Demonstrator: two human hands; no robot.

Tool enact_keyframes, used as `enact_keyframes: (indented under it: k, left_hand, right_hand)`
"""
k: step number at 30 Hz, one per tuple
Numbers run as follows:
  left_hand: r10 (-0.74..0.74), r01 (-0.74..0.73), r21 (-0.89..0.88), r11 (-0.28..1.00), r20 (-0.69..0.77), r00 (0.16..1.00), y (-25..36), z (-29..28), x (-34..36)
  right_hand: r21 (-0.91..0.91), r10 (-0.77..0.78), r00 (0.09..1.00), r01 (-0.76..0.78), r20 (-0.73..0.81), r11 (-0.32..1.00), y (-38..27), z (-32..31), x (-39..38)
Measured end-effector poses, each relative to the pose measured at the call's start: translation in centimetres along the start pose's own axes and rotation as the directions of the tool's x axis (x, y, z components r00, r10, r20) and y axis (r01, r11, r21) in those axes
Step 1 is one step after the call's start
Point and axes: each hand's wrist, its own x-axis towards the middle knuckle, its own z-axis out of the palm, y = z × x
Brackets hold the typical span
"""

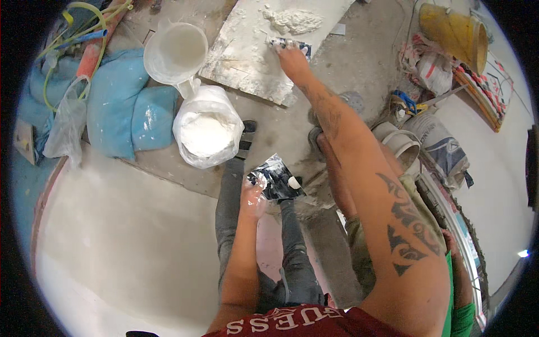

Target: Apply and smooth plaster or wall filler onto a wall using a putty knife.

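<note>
My right hand is closed on a dark, white-smeared putty knife on a powdery, pale board at the top centre, just below a heap of white paste. My left hand, smeared white, is closed on a square dark plate with white smears and a small white dab, held over my legs. Above that plate, to its left, stands an open plastic bag of white powder, beside a translucent bucket with pale contents.
Blue padded bundles, hoses and a red cylinder lie left. On the right are a yellow bucket, sacks and a white pail. Another person's bare leg and green sleeve show beside me.
</note>
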Motion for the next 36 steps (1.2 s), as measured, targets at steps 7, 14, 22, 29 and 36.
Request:
enact_keyframes:
  k: [7, 14, 22, 29, 36]
  left_hand:
    - [0.151, -0.145, -0.048, 0.988, 0.147, 0.978, -1.4, -0.7, 0.2]
    - [-0.062, 0.068, -0.078, 0.995, 0.083, 0.995, -2.1, -1.5, 0.4]
    - [-0.06, 0.06, -0.033, 0.998, 0.005, 0.998, -1.6, -0.7, 0.1]
    - [-0.041, 0.042, 0.08, 0.996, -0.009, 0.999, -2.9, -1.5, 0.2]
    - [0.044, -0.055, 0.246, 0.968, 0.049, 0.998, -3.5, -1.5, 0.5]
  right_hand:
    - [-0.005, -0.047, 0.993, 0.047, 0.108, 0.999, 0.7, -0.2, -2.5]
    - [0.136, 0.076, 0.997, -0.072, -0.024, 0.988, -1.0, -1.9, 0.8]
    - [-0.011, 0.323, 0.946, -0.323, 0.014, 0.946, -5.6, 2.2, 5.3]
    - [-0.003, -0.023, 0.999, 0.023, -0.032, 1.0, -5.3, 2.7, 3.6]
    - [-0.142, -0.365, 0.931, 0.363, 0.011, 0.921, -1.9, 2.1, 0.7]
